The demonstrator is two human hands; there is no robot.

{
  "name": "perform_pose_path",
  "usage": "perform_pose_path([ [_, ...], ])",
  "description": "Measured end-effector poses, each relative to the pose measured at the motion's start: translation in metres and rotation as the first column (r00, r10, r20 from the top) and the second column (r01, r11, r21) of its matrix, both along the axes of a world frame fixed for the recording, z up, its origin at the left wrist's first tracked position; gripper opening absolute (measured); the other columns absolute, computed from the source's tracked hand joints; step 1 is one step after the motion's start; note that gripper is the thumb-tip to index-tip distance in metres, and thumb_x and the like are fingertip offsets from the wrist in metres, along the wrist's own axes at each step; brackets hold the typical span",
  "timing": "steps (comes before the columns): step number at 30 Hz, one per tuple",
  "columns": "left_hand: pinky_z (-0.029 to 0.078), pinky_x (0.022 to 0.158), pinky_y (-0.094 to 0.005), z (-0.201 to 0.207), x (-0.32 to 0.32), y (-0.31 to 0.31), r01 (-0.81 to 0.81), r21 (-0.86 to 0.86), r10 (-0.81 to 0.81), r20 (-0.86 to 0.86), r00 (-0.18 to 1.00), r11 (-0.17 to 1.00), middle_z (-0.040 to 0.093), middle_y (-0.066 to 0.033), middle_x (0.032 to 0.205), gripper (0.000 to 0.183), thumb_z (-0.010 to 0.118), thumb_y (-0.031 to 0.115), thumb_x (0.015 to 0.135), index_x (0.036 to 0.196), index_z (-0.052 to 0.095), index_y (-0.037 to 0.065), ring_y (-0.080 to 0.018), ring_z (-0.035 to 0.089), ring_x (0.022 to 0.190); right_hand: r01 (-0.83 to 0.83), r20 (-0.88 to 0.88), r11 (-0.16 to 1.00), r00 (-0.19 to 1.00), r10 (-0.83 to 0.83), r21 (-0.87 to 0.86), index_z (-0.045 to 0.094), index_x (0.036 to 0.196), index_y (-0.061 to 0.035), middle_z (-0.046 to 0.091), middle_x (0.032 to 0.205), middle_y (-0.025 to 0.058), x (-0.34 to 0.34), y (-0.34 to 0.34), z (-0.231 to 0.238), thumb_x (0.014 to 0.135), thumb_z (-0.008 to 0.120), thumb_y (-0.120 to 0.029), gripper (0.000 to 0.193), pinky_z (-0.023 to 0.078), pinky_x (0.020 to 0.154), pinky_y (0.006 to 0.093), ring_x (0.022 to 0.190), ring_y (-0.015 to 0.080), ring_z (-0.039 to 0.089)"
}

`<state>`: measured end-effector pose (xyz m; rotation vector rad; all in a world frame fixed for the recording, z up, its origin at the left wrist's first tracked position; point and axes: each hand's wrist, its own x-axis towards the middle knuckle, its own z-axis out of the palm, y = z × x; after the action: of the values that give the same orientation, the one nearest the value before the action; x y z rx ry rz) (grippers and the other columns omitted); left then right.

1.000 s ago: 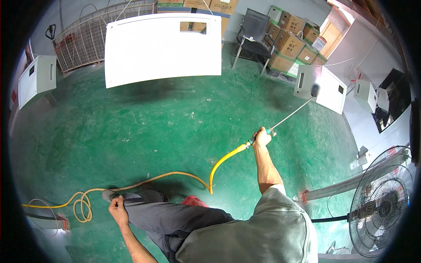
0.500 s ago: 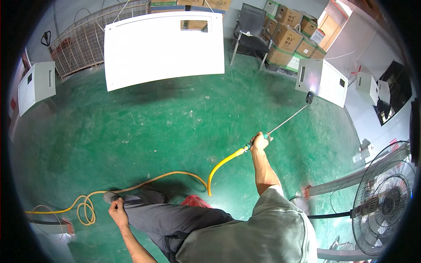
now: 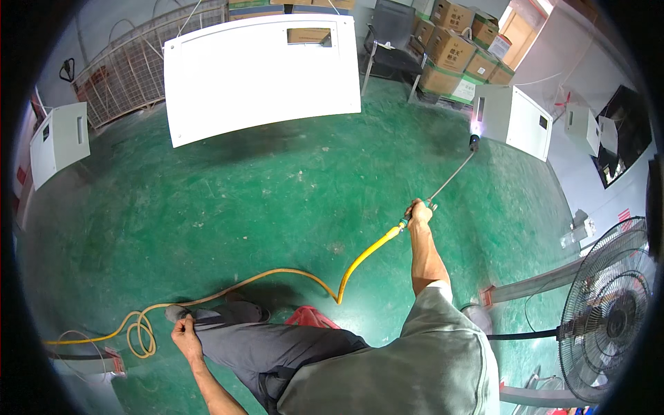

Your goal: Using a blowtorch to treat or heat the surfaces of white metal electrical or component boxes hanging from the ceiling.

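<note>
My right hand (image 3: 419,212), its arm stretched out to the right, is closed round the handle of a gas torch (image 3: 453,174). A long thin metal wand runs from the handle to a dark nozzle (image 3: 474,143). A pale violet-white flame glows at the nozzle, beside the narrow slotted side of a white metal box (image 3: 529,123). From the handle's rear, a yellow hose (image 3: 370,254) drops to the floor. My left hand (image 3: 185,337) is closed, fingertips pressed together against my grey trouser leg (image 3: 277,342); what they hold, if anything, is hidden.
A large white panel (image 3: 259,79) hangs from wires ahead. Another white box (image 3: 61,142) is at far left. Behind stand a wire cage (image 3: 131,69), a chair (image 3: 394,48) and stacked cartons (image 3: 449,52). A black fan (image 3: 609,311) stands at right; hose coils (image 3: 142,335) lie at left.
The torch nozzle has swung left and away from me, toward the box's slotted side. My right hand has shifted slightly right and farther out. My left hand stays in place.
</note>
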<state>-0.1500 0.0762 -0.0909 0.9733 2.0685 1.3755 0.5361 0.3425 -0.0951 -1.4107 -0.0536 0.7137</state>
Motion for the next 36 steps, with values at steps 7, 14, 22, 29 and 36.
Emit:
perform_pose_path([
  [7,0.043,0.069,-0.0273,-0.003,-0.001,0.001,0.009,0.014,-0.009,0.002,1.0,1.0,0.063,-0.0014,0.071,0.028,0.069,0.016,0.092,0.071,0.062,-0.001,-0.0089,0.05,0.069,0.104,0.008,0.995,0.995,-0.104,-0.003,0.049,0.073,-0.003,0.048,0.057,0.0067,0.009,-0.01,0.001,0.085,0.058,-0.004,0.015,0.042,0.039,0.0334,0.042,0.0189,0.047],
  [14,0.041,0.068,-0.0273,-0.009,0.0,0.003,-0.002,0.071,0.001,0.026,1.0,0.997,0.061,0.0003,0.071,0.027,0.069,0.015,0.093,0.071,0.062,0.0,-0.0087,0.048,0.07,0.164,0.043,0.986,0.985,-0.164,0.008,0.048,0.07,-0.0047,0.046,0.054,0.0055,0.01,-0.02,0.011,0.085,0.061,-0.005,0.02,0.042,0.04,0.0345,0.041,0.0189,0.047],
  [22,0.037,0.061,-0.0289,0.016,0.012,0.008,-0.028,0.015,0.029,-0.041,0.999,0.999,0.051,0.0028,0.065,0.024,0.069,0.012,0.089,0.071,0.059,-0.002,-0.0083,0.042,0.067,-0.059,0.27,0.995,0.962,0.034,0.085,0.042,0.071,-0.0119,0.041,0.057,-0.0006,-0.029,-0.084,0.003,0.087,0.059,-0.006,0.024,0.036,0.038,0.0292,0.042,0.0126,0.041],
  [29,0.042,0.063,-0.0297,-0.003,-0.005,-0.002,-0.126,0.055,0.124,0.032,0.992,0.991,0.055,-0.0011,0.064,0.024,0.074,0.017,0.083,0.076,0.065,-0.004,-0.0106,0.047,0.065,-0.432,0.435,0.901,0.804,0.405,-0.041,0.048,0.085,-0.0086,0.047,0.06,0.0001,-0.122,-0.17,0.03,0.087,0.058,-0.006,0.01,0.038,0.037,0.0278,0.04,0.0114,0.044],
  [36,0.047,0.067,-0.0334,0.013,0.005,-0.003,-0.147,0.06,0.15,-0.036,0.988,0.987,0.064,-0.01,0.067,0.024,0.074,0.019,0.082,0.078,0.067,-0.004,-0.0158,0.056,0.065,-0.733,0.371,0.649,0.556,0.744,-0.203,0.052,0.085,-0.0073,0.049,0.062,-0.0022,-0.16,-0.187,0.08,0.084,0.062,-0.002,0.011,0.038,0.039,0.0255,0.043,0.0088,0.047],
])
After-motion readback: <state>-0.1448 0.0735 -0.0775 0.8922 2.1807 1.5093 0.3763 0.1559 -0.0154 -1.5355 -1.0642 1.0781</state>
